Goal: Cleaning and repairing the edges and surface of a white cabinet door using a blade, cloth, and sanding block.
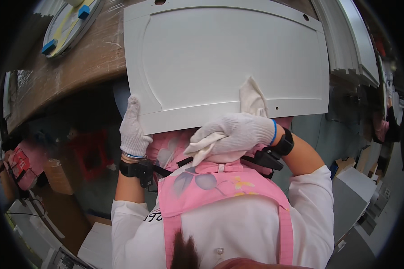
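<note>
A white cabinet door panel (229, 58) with a recessed middle and small round holes lies in front of me, its near edge reaching over my lap. My left hand (134, 130), in a white knit glove, grips the panel at its near left corner; some of its fingers are hidden below the edge. At the near edge, right of the middle, my gloved right hand (244, 133) is closed on a white cloth (252, 96). One end of the cloth lies up on the panel, and another hangs out by the fingers.
The panel rests partly on a brown table (94, 58) wrapped in clear film. A round tray (67, 31) with blue blocks stands at the far left. White panels (345, 36) lean at the right. A red stool (92, 148) and a cardboard box (58, 176) are at the lower left.
</note>
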{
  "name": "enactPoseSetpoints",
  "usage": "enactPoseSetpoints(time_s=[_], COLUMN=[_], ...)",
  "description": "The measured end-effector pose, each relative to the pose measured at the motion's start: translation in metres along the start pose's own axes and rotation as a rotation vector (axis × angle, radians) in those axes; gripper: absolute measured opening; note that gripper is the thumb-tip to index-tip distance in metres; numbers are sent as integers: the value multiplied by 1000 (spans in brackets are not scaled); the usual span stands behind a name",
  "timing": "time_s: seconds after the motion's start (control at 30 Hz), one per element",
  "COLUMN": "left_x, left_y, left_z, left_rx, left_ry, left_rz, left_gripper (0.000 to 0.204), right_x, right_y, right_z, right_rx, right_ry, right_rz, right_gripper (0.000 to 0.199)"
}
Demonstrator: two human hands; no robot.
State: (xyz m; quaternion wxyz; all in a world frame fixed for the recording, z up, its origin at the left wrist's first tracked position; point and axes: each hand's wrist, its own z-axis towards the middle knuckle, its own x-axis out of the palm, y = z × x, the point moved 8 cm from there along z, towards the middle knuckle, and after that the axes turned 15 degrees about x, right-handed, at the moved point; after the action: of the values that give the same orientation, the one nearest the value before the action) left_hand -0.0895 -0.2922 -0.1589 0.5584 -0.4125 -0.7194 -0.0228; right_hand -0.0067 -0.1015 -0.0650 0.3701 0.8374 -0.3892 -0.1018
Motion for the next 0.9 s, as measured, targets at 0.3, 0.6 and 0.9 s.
enactPoseSetpoints(time_s=[0.3,0.6,0.9], left_x=[15,52,60], left_y=[6,-10,-17], left_z=[-6,-41,-44], left_rx=[86,185,169], left_ry=[-16,31,-142], left_rz=[-286,-257,-144], left_gripper=[35,68,50], right_x=[-130,-105,-4], right_y=[-12,60,100], right_z=[-156,-115,-12], right_rx=[-211,-217,-304], right_ry=[-1146,-1028,-905], right_rz=[515,315,-937], right_gripper=[47,50,49])
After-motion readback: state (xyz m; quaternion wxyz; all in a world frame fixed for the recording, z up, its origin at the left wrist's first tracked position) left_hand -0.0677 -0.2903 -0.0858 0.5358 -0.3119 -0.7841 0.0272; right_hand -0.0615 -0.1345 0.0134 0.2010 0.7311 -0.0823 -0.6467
